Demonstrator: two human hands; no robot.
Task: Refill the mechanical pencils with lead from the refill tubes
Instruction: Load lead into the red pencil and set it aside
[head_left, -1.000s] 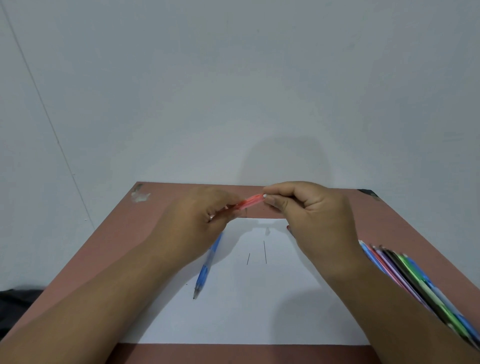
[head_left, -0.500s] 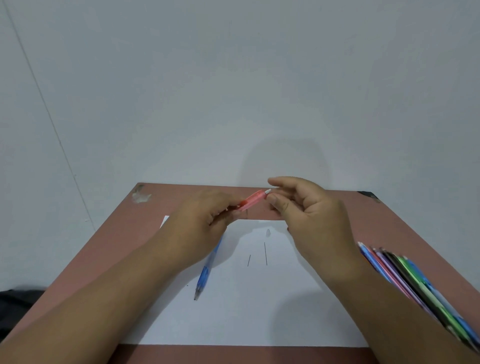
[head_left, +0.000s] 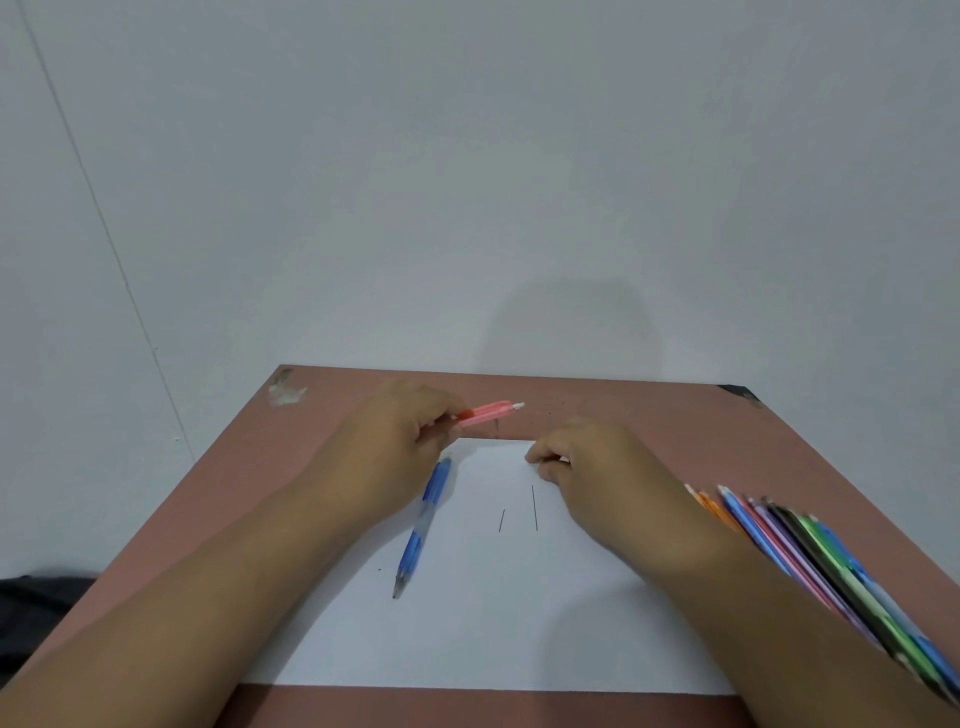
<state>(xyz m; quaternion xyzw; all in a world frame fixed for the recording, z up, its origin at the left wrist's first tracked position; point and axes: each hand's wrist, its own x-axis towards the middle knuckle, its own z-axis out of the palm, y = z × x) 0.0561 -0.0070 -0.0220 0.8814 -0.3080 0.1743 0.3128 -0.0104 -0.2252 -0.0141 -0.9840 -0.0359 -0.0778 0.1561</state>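
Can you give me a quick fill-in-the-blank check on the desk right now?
1. The left hand holds the ____ pencil.
2. The blue pencil lies on the white ____.
3. ____ loose leads lie on the paper.
4. The right hand rests on the ____.

Missing: pink; paper; Two; paper

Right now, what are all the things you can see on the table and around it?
Table: one, reddish brown, against the wall.
Paper sheet: one, white, middle of the table.
Pink pencil: one, held above the table's far edge.
Blue pencil: one, lying on the sheet's left part.
Leads: two, thin dark sticks, lying apart on the sheet.
Pencil bunch: many, mixed colours, right side; count unclear.
Wall: one, pale grey.
Left hand: grips the pink pencil.
Right hand: fingertips pinched together at the sheet's far edge; contents hidden.
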